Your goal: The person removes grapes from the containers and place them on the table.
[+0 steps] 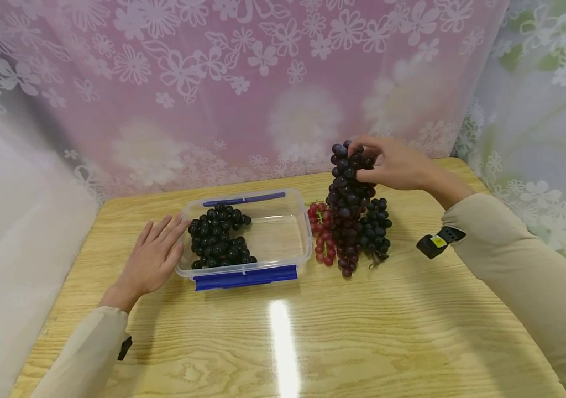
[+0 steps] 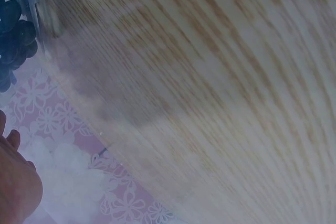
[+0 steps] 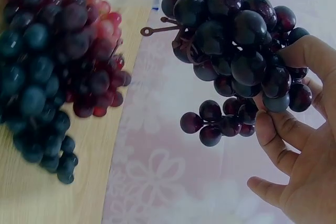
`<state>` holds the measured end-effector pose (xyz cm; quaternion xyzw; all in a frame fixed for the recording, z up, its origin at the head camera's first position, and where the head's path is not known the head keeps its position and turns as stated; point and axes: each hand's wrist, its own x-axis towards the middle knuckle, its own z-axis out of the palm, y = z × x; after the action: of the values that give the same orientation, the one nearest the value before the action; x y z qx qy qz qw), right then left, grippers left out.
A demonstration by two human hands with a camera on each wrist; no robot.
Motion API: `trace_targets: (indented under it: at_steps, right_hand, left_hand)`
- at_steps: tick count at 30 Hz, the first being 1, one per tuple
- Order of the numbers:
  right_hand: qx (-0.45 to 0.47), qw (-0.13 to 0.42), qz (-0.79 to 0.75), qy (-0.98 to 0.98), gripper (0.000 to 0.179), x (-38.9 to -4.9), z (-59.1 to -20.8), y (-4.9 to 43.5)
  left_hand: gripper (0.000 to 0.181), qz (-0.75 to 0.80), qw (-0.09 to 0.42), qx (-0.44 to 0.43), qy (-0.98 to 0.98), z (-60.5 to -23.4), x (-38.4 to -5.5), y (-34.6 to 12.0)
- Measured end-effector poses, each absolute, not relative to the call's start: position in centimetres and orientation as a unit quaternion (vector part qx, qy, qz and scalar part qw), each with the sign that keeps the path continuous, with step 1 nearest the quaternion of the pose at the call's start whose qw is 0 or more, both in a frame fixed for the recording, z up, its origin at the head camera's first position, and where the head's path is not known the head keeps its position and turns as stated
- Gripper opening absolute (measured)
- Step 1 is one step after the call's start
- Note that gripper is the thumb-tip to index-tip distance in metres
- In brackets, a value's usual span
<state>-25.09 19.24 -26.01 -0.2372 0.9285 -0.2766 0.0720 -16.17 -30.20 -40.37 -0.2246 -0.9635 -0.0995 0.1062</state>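
Note:
My right hand [image 1: 394, 163] pinches a bunch of dark purple grapes [image 1: 345, 185] between thumb and fingers, raised over the other bunches. In the right wrist view, this purple bunch [image 3: 236, 35] shows its brown stem, with a small cluster of grapes hanging below. My left hand [image 1: 151, 257] lies with straight fingers against the left rim of a clear plastic container [image 1: 283, 237] with blue clips. Inside the container, black grapes [image 1: 218, 237] fill the left part. Only a piece of my left hand [image 2: 18, 182] appears in the left wrist view.
Right of the container lie red grapes [image 1: 325, 249], dark red grapes [image 1: 346, 251] and blue-black grapes [image 1: 376, 226], close together and partly overlapped by the raised bunch. They lie on a wooden table [image 1: 352, 331]. A pink flowered cloth [image 1: 243, 110] hangs behind its back edge.

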Motion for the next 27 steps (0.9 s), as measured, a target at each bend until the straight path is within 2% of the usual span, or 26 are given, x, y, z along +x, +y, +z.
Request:
trace_targets:
  at_steps: [10, 23, 27]
  right_hand:
    - [-0.213, 0.074, -0.271, 0.936, 0.04, -24.7, -26.9, 23.8]
    - [-0.223, 0.049, -0.213, 0.95, 0.039, -24.9, -30.7, 29.3]
    - [-0.222, 0.091, -0.228, 0.944, 0.038, -24.9, -31.7, 29.9]
  left_hand:
    - [0.05, -0.099, 0.108, -0.229, -0.962, -40.4, -16.3, -30.3]
    - [0.05, -0.104, 0.108, -0.228, -0.962, -40.4, -16.2, -30.2]
    - [0.05, -0.104, 0.11, -0.23, -0.961, -40.3, -16.1, -30.2]
